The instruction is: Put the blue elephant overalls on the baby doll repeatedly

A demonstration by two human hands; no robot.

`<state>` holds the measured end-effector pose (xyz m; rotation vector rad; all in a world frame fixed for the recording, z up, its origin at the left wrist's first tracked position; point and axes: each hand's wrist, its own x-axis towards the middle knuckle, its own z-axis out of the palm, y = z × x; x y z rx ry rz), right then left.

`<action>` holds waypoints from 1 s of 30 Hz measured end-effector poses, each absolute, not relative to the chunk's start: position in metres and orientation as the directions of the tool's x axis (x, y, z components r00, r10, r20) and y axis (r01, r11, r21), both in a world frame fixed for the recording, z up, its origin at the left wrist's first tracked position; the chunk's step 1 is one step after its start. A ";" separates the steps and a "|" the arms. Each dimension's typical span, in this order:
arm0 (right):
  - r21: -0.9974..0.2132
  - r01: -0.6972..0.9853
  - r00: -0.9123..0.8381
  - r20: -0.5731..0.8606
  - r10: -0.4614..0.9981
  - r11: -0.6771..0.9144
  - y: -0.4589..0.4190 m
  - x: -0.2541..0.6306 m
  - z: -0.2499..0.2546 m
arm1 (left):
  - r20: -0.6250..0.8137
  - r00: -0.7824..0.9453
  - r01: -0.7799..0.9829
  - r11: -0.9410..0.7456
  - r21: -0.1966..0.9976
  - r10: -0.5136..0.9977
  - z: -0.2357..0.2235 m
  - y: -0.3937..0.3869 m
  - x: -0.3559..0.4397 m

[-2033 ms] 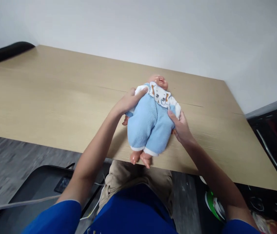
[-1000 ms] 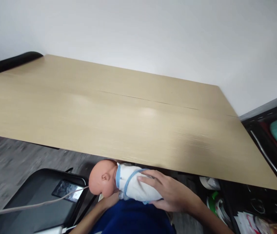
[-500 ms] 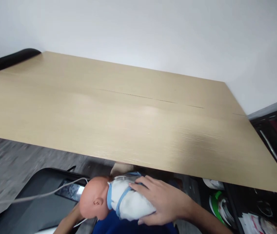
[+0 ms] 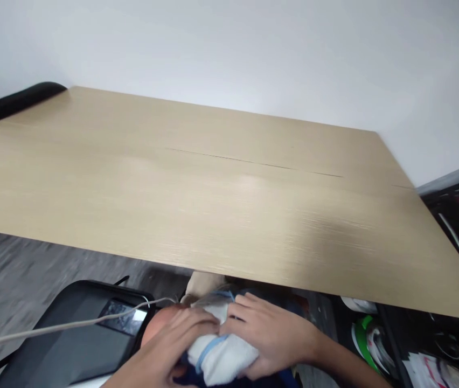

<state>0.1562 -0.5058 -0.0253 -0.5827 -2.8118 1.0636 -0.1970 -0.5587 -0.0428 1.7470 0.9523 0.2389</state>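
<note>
A pale wall [image 4: 229,54] stands behind the wood-grain worktop [image 4: 197,199], a thin dark crack running across its surface. Two seconds ago the baby doll [image 4: 226,360] lay on its back there, a hand at each side; now it is below the worktop's near edge, against the person's body, with the back of its white, blue-trimmed garment turned up.

Half a second ago only the right hand [image 4: 264,331] was on the garment, while the left hand [image 4: 185,337] was hidden beyond the doll's head. Now the left hand has come over the top, covering the neck and much of the head, so that only a rounded patch of the head shows. Its fingers are bent across the cloth beside the right hand's fingertips; whether they pinch it, I cannot tell. The right hand holds the doll's back, fingers curled on the far side and thumb on the near side, with cloth between. The garment looks more bunched than before.

To the left, the black chair [image 4: 62,342] bears a phone [image 4: 122,317], with a pale cable [image 4: 63,327] passing across it. At lower right, a green-rimmed round item [image 4: 362,339] remains beneath the worktop.
</note>
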 end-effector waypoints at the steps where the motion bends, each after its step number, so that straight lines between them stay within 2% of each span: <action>1: -0.660 0.322 -0.925 -0.069 0.373 0.678 -0.506 0.156 -0.023 | -0.289 0.687 0.502 -0.149 0.852 0.667 -0.041 -0.558 -0.187; 4: -0.619 0.321 -0.931 -0.069 0.358 0.717 -0.509 0.155 -0.014 | -0.268 0.727 0.526 -0.261 0.809 0.633 -0.049 -0.555 -0.167; 8: -0.561 0.288 -0.940 -0.010 0.342 0.776 -0.516 0.156 -0.007 | -0.199 0.729 0.482 -0.286 0.828 0.655 -0.067 -0.549 -0.162; 11: -0.524 0.276 -0.931 0.065 0.360 0.806 -0.528 0.166 -0.014 | -0.197 0.711 0.461 -0.236 0.856 0.676 -0.076 -0.545 -0.168; 15: -0.477 0.330 -0.871 0.177 0.458 0.814 -0.549 0.193 -0.034 | -0.276 0.653 0.470 -0.092 0.878 0.705 -0.085 -0.543 -0.184; 18: -0.502 0.368 -0.769 0.309 0.560 0.783 -0.561 0.216 -0.049 | -0.309 0.635 0.463 -0.028 0.886 0.708 -0.091 -0.543 -0.196; 20: -0.553 0.374 -0.704 0.353 0.616 0.744 -0.564 0.228 -0.056 | -0.265 0.650 0.417 -0.043 0.908 0.712 -0.094 -0.543 -0.200; 24: -0.758 0.336 -0.646 0.248 0.722 0.560 -0.568 0.238 -0.064 | -0.122 0.700 0.306 -0.142 0.941 0.704 -0.096 -0.543 -0.200; 27: -0.926 0.237 -0.588 0.105 0.802 0.295 -0.566 0.233 -0.064 | -0.084 0.736 0.295 -0.207 0.933 0.671 -0.093 -0.543 -0.198; 30: -0.988 0.153 -0.635 -0.087 0.768 0.014 -0.552 0.220 -0.064 | -0.080 0.769 0.315 -0.267 0.911 0.635 -0.088 -0.543 -0.197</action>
